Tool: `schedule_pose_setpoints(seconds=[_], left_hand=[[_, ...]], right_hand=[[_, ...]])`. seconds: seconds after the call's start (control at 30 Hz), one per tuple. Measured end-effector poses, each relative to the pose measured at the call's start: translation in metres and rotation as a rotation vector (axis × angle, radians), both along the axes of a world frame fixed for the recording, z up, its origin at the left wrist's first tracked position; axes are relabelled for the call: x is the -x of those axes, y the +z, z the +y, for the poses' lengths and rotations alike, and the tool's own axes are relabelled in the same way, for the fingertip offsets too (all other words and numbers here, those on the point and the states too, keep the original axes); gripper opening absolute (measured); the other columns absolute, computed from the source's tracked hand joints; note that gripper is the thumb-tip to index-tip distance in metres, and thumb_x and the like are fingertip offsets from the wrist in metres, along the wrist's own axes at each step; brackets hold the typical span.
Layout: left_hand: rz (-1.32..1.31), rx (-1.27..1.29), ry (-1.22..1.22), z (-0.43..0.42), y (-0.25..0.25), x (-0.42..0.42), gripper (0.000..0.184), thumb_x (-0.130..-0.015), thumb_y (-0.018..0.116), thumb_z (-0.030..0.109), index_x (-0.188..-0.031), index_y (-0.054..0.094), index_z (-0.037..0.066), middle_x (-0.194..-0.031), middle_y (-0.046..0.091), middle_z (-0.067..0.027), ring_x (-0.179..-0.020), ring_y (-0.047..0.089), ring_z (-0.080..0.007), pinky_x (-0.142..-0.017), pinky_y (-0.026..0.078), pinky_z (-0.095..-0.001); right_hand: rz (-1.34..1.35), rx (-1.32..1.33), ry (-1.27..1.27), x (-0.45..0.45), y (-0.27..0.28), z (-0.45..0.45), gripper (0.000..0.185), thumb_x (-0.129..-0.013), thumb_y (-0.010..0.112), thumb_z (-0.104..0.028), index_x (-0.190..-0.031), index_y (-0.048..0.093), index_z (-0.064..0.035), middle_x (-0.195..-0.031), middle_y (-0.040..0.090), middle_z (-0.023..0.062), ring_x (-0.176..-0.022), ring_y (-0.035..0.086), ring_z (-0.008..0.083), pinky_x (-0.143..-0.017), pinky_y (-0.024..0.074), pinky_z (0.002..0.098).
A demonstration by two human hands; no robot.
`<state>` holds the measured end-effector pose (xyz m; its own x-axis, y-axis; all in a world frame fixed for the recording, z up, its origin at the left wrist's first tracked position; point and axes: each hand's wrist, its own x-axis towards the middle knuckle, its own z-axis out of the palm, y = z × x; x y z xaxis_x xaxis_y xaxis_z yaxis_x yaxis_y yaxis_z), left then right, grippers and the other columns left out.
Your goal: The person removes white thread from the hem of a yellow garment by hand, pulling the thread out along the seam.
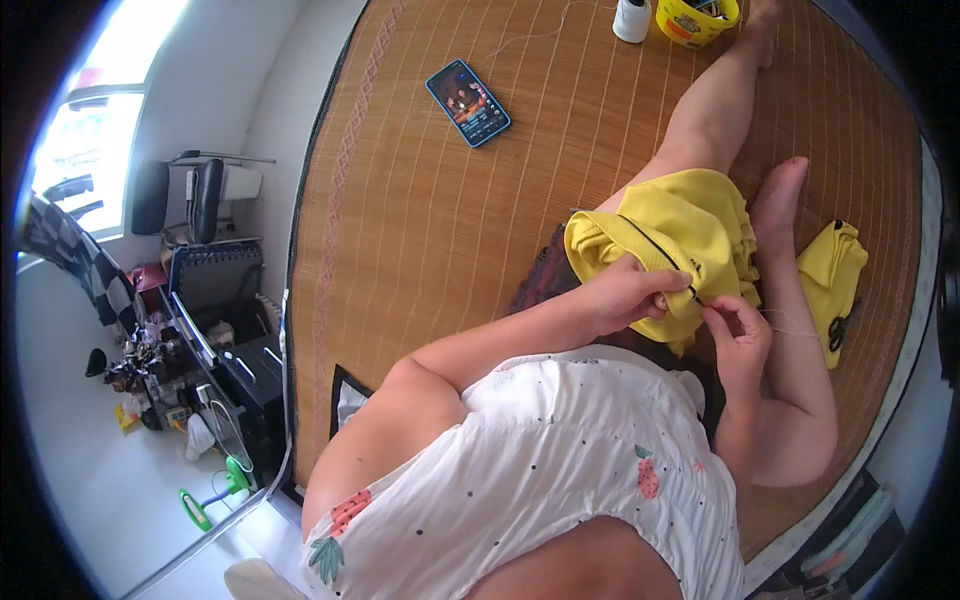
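White top (560, 430) btm ctr; above it, L hand (640, 290) pinches yellow cloth (690, 215), ctr-right of frame, by black trim (655, 245); R hand (738, 335) pinches there too, needle can't tell. Prob. partway: trim looks on, but thread (797, 331) trails right, so likely unfinished; 2nd piece (830, 270), far right, untouched.

On the woven mat (400, 240), a smartphone (468, 103) is left of the outstretched leg (700, 122), a thread spool (630, 22) farther forward, just left of a tub (690, 30). Draped cloth (690, 215) covers that leg's thigh; a second cloth (828, 272) lies right of the bent leg (808, 400).
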<state>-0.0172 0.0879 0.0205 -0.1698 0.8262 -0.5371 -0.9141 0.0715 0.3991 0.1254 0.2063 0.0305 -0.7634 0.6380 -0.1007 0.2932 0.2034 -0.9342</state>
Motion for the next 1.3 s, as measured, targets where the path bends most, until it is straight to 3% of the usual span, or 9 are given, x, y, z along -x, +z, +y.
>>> schedule_pose_setpoints(seconds=[0.33,0.43,0.63,0.73,1.03,1.13,1.3], left_hand=[[0.102,-0.013,-0.032,-0.001,0.002,-0.002,0.01,-0.076,0.064,0.009,-0.082,0.056,0.005,-0.065,0.054,0.0014,-0.05,0.049,-0.0071,-0.042,0.035,-0.0188],[0.132,-0.027,-0.026,0.0,-0.008,-0.008,0.01,-0.076,0.063,0.008,-0.081,0.056,0.005,-0.065,0.054,0.001,-0.05,0.049,-0.0076,-0.041,0.036,-0.019],[0.181,0.047,0.013,-0.001,0.001,-0.005,0.012,-0.075,0.064,0.009,-0.081,0.056,0.004,-0.066,0.054,0.0008,-0.051,0.049,-0.007,-0.042,0.037,-0.0186],[0.137,-0.031,0.021,0.0,-0.005,-0.003,0.013,-0.075,0.065,0.01,-0.082,0.056,0.005,-0.066,0.054,0.001,-0.051,0.049,-0.007,-0.042,0.038,-0.0185],[0.274,0.057,-0.055,-0.002,-0.009,-0.009,0.016,-0.075,0.065,0.012,-0.085,0.056,0.003,-0.07,0.056,-0.0008,-0.052,0.05,-0.0077,-0.043,0.039,-0.0192],[0.372,-0.019,-0.053,-0.003,-0.011,-0.006,0.018,-0.076,0.064,0.013,-0.088,0.055,0.002,-0.071,0.056,-0.0012,-0.052,0.05,-0.0075,-0.045,0.04,-0.0197],[0.63,0.023,0.021,0.001,-0.013,-0.011,0.025,-0.076,0.064,0.013,-0.093,0.052,-0.001,-0.077,0.058,-0.0027,-0.061,0.053,-0.0084,-0.051,0.044,-0.0221]], right_hand=[[0.048,-0.269,0.047,0.012,-0.001,-0.011,0.006,-0.072,0.058,0.003,-0.076,0.053,0.0013,-0.069,0.055,0.0089,-0.064,0.053,0.0225,-0.063,0.042,0.0291],[0.054,-0.26,0.06,0.014,0.002,-0.012,0.008,-0.072,0.059,0.002,-0.078,0.054,0.0015,-0.07,0.056,0.0084,-0.064,0.054,0.0197,-0.063,0.0423,0.0279],[0.008,0.057,0.032,0.011,0.001,-0.007,0.011,-0.074,0.062,0.0,-0.083,0.056,0.0007,-0.073,0.058,0.0022,-0.066,0.053,0.0083,-0.063,0.0428,0.0214],[0.061,0.048,0.048,0.009,0.003,-0.006,0.012,-0.075,0.061,0.002,-0.086,0.056,-0.0003,-0.076,0.058,0.0008,-0.069,0.052,0.0069,-0.064,0.0423,0.0201],[0.214,0.064,0.017,0.013,-0.008,-0.012,0.025,-0.075,0.059,0.004,-0.097,0.048,-0.0008,-0.076,0.054,0.0019,-0.068,0.051,0.007,-0.067,0.0404,0.02],[0.092,0.063,0.02,0.017,-0.002,-0.014,0.022,-0.077,0.058,0.001,-0.097,0.048,-0.0007,-0.076,0.057,0.0052,-0.067,0.053,0.0085,-0.064,0.0422,0.0218],[-0.11,-0.189,0.056,0.02,0.01,-0.021,0.016,-0.081,0.056,-0.005,-0.095,0.049,-0.0008,-0.077,0.06,0.0101,-0.064,0.058,0.0147,-0.058,0.045,0.0263]])
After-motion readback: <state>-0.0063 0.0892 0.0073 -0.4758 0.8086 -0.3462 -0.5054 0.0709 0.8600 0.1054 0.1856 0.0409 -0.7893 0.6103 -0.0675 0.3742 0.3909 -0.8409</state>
